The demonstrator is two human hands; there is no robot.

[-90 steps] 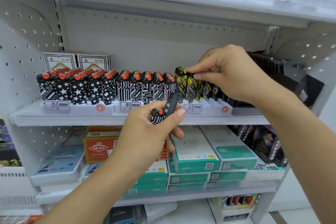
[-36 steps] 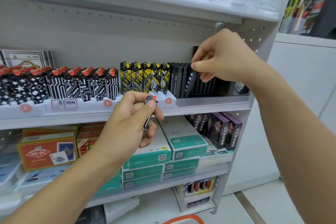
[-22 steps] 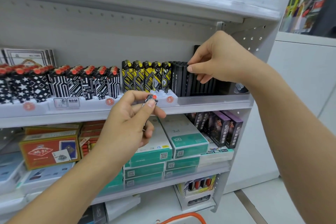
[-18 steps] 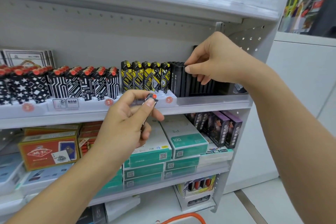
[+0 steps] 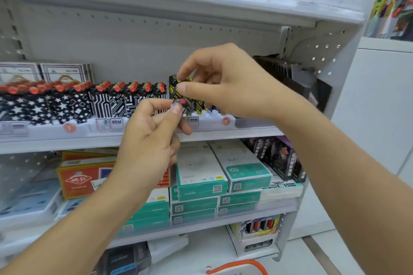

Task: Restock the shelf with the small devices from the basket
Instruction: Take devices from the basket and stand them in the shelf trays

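The left hand [image 5: 147, 147] has its fingers [image 5: 176, 110] curled around a small device with a red-orange top [image 5: 181, 102], pinching it upright between thumb and forefinger just in front of the shelf [image 5: 223, 135] edge. Just above and to the right, the right hand [image 5: 225, 82] curls its fingers toward the black-and-yellow devices [image 5: 176, 89] standing in the shelf row, thumb tip against one of them; whether it truly grips one cannot be told. Left of both hands stands a row of black-and-white devices with orange tops [image 5: 78, 102]. Below the hands lie teal and white boxes [image 5: 201, 176]. Far below, at the frame's bottom edge, the basket's orange rim [image 5: 237, 266] shows.
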